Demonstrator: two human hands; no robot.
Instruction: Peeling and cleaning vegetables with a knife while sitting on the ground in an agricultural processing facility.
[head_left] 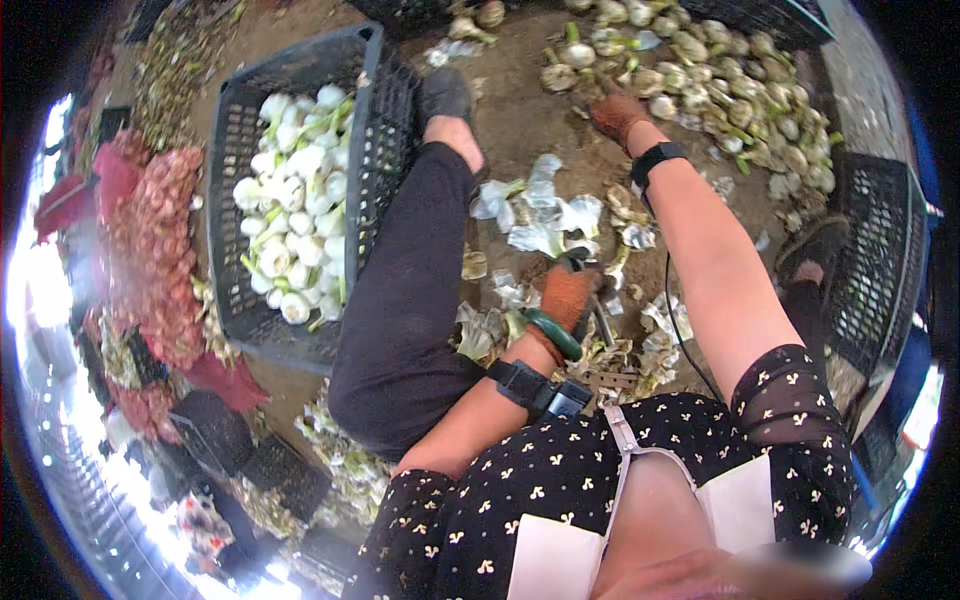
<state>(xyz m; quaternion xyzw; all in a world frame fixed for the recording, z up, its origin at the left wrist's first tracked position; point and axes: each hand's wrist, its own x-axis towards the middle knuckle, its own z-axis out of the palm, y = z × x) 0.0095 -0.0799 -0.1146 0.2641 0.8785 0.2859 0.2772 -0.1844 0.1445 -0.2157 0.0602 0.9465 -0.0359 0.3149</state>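
Observation:
My right hand [617, 113], in an orange-brown glove, reaches to the near edge of a pile of untrimmed garlic bulbs [715, 88]. Its fingertips blend with the bulbs and the soil, so their grip does not show. Close to my body, my left hand [569, 296] wears an orange glove with dark fingertips and a green band at the wrist. Its fingers are curled; a dark piece and a thin metal-looking part show beside them, too little to name. Loose white garlic skins [541, 212] lie on the ground just beyond it.
Left of my bent leg stands a black plastic crate [385, 130] holding clean white garlic bulbs [300, 195]. Another dark crate [872, 255] is at the right. Red mesh sacks [165, 230] lie far left. My shoe [447, 95] rests beside the crate.

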